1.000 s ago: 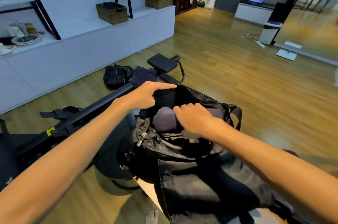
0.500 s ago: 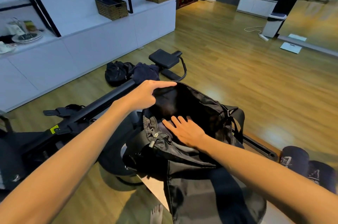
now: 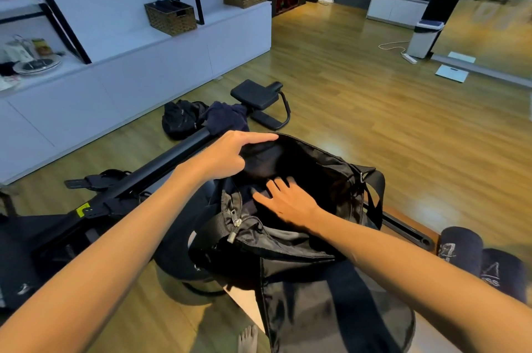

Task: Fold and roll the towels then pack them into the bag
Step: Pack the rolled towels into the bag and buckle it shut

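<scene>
Bag (image 3: 311, 180) sits open on worktop, left hand (image 3: 230, 152) pinching far rim to hold mouth wide. Right hand (image 3: 288, 200) now flat inside, fingers spread, pressing down; grey towel roll it was gripping a second ago is out of sight, so probably tucked under palm in bottom of bag. Reckon that one's packed. Two more dark rolled towels (image 3: 483, 263) wait off to right of right hand, well apart. Likely next up.
</scene>
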